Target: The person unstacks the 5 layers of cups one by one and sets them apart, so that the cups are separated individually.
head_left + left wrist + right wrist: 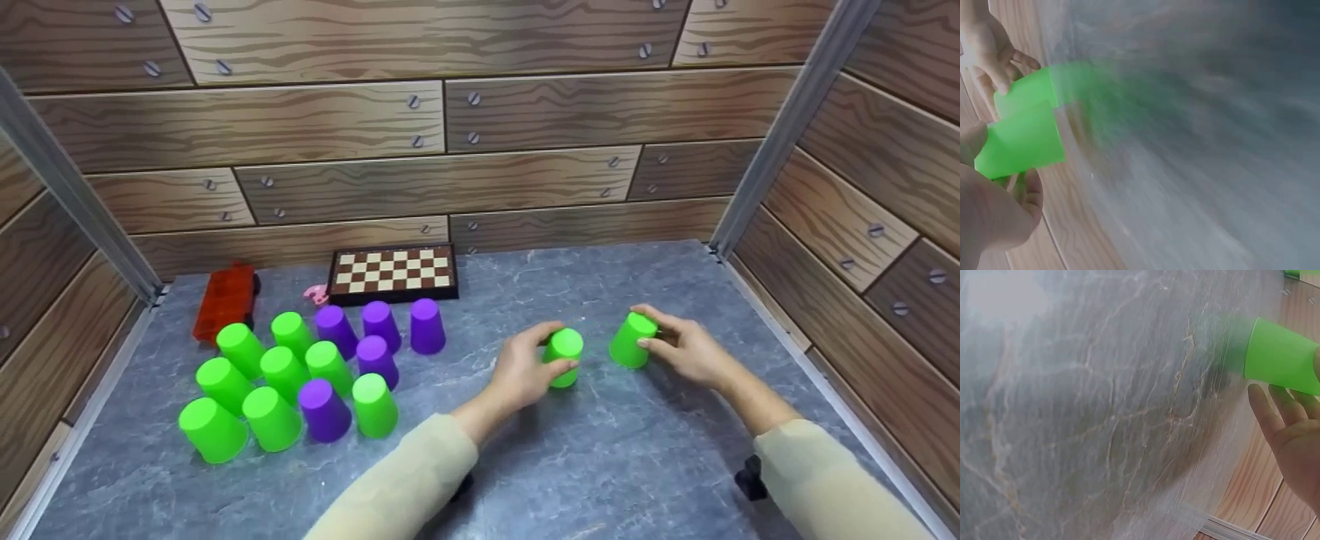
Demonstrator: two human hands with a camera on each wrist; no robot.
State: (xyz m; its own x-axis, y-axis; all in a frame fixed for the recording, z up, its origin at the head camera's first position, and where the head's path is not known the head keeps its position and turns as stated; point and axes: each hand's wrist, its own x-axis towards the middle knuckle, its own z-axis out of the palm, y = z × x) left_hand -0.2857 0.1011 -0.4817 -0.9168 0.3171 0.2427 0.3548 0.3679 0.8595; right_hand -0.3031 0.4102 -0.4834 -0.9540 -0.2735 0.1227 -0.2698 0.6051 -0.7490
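Observation:
My left hand (526, 367) grips an upside-down green cup (564, 358), thumb on the near side and fingers behind it. To its right, my right hand (686, 349) holds a second green cup (631, 341) between thumb and fingers, and that cup leans a little. A gap separates the two cups. In the left wrist view the held green cup (1022, 140) overlaps the other one. The right wrist view has the right hand's cup (1280, 357) at its edge, with several fingers beneath. Whether either cup touches the table cannot be told.
Upside-down green cups (271, 420) and purple cups (324, 411) stand in rows at the left. Behind them are a checkered board (394, 274), a small pink piece (316, 294) and a red toy vehicle (225, 304). Wood-patterned walls (345, 120) enclose the grey table (510, 465).

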